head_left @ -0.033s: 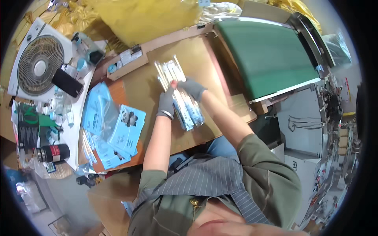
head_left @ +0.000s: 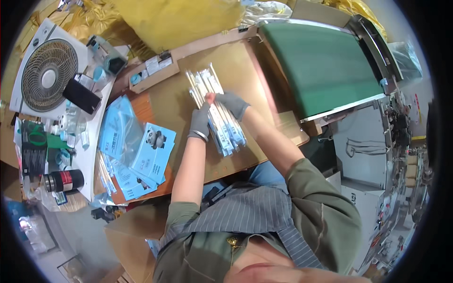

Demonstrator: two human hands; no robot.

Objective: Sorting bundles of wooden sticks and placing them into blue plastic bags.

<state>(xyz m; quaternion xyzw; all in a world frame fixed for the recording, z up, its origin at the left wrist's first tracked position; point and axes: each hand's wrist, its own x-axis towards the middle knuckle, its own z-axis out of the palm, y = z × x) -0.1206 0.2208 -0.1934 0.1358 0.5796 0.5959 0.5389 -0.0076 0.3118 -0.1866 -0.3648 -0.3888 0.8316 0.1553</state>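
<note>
A bundle of wrapped chopsticks (head_left: 219, 125), pale sticks in clear sleeves with blue lower ends, slants across the brown board in front of me. My left hand (head_left: 200, 123), in a grey glove with bare fingertips, is closed round the bundle's left side. From the right, my right hand (head_left: 231, 104) in a matching glove closes over its middle. The bare fingertips meet at the front of the sticks, and part of the bundle is hidden under the gloves. Left of my left forearm lie blue printed bags (head_left: 153, 148) with a panda picture.
A small cardboard box (head_left: 153, 75) holds little packs at the board's far left. The side table carries a fan (head_left: 48, 80), a phone (head_left: 81, 94) and a black jar (head_left: 63, 181). A green conveyor belt (head_left: 321, 66) stands right; yellow sacks (head_left: 179, 23) are piled behind.
</note>
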